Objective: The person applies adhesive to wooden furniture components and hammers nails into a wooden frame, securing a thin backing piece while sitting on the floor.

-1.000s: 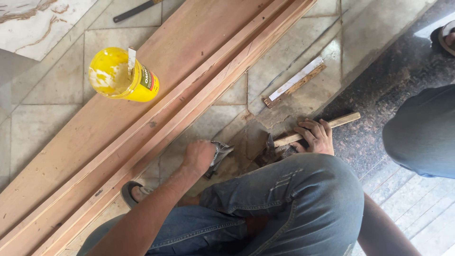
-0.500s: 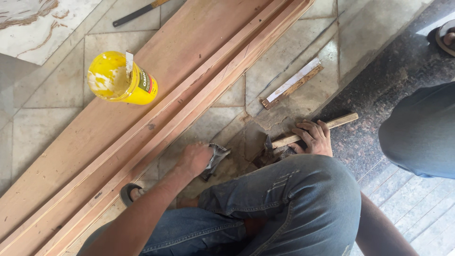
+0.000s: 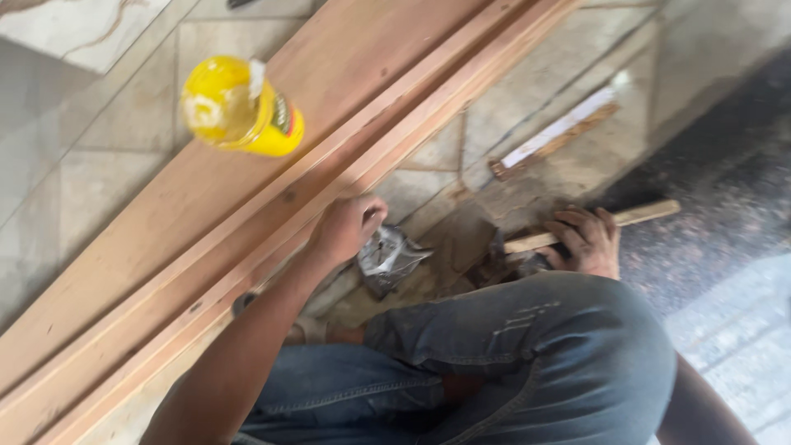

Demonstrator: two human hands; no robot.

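My left hand (image 3: 346,227) is closed in a loose fist beside the edge of the long wooden planks (image 3: 272,198), just above a crumpled silvery plastic bag (image 3: 387,259) on the floor. What it pinches is too small to tell. My right hand (image 3: 587,241) grips a wooden handle (image 3: 634,216) that lies flat on the tiled floor, beyond my bent knee in blue jeans (image 3: 535,346). A yellow plastic bottle (image 3: 241,107) stands on the planks to the upper left.
A short strip of wood with a white face (image 3: 556,136) lies on the tiles behind the handle. Dark speckled stone (image 3: 725,189) borders the tiles at the right. A marbled slab (image 3: 74,25) sits at the top left.
The view has shifted right and down, blurred. My left hand rose from the plastic bag toward the plank edge. My right hand stays on the wooden handle.
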